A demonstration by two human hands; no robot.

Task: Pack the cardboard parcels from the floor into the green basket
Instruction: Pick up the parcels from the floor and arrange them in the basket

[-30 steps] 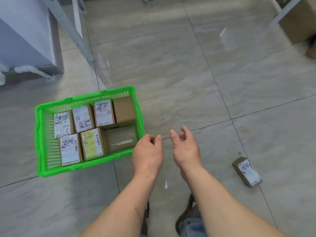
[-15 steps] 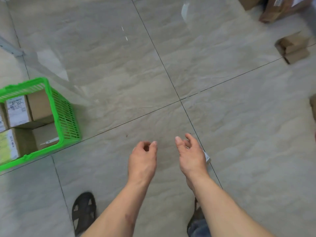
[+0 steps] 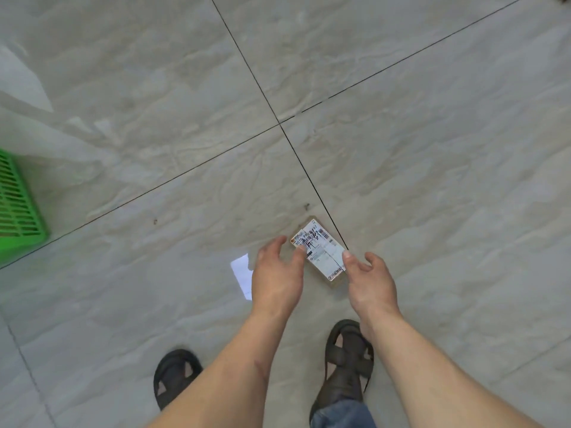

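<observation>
On the grey tiled floor (image 3: 401, 149), just beside a dark grout line, lies a small cardboard parcel (image 3: 321, 250) with a white shipping label facing up. Left hand (image 3: 276, 281) and right hand (image 3: 372, 281) flank it, fingers loosely spread, holding nothing; whether the fingertips touch it is unclear. Well apart, the green basket (image 3: 17, 208) stands at the left edge. Black sandals (image 3: 346, 359) stand below.

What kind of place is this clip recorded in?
Probably a parcel sorting or storage room, though little of it shows. The clues: a small cardboard parcel with a shipping label lying on a glossy tiled floor, and a green basket at the left edge.
</observation>
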